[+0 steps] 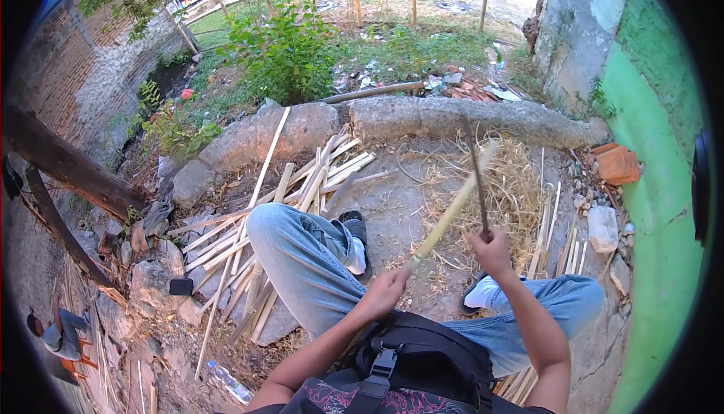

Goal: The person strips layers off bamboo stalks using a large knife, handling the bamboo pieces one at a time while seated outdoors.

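Observation:
My left hand (386, 291) is closed round the lower end of a pale green bamboo strip (446, 222), which slants up and away to the right. In my right hand (492, 253) is a long knife (479, 180), its narrow dark blade pointing up and away. The blade crosses in front of the strip near its far end; whether they touch, I cannot tell. Beyond the strip lies a heap of curly bamboo shavings (505, 195). Left of my bent legs is a loose pile of split bamboo strips (241, 252).
A low stone kerb (452, 118) runs across ahead, with a green bush (290, 52) behind it. At right stand a green wall (656, 188), a broken brick (616, 164) and more strips (554, 222). A phone (181, 286) and a plastic bottle (228, 382) lie at left; a person (64, 335) sits beyond.

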`<state>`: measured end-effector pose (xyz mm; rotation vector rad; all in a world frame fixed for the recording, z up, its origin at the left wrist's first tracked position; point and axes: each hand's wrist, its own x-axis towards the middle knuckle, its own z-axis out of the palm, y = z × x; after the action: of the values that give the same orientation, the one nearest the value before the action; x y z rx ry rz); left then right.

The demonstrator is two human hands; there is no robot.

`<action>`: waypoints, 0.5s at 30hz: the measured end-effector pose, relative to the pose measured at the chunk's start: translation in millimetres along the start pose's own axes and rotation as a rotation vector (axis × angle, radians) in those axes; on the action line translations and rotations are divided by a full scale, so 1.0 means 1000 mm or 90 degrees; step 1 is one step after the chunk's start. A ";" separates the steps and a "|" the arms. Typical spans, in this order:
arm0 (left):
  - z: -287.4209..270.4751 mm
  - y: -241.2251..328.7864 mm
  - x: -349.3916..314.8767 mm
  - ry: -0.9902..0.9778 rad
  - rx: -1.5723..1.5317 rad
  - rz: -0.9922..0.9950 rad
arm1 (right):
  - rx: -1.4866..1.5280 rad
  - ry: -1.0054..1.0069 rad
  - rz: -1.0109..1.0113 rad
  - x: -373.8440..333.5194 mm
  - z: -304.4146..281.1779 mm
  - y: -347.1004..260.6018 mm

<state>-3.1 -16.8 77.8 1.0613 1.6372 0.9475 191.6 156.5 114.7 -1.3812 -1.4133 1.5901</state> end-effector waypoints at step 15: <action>0.033 -0.020 0.027 -0.053 -0.244 -0.172 | -0.698 -0.194 -0.332 -0.021 0.033 0.040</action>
<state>18.8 6.0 42.8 0.5951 1.4142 0.9703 174.3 116.1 79.6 -1.0969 -2.7729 0.6528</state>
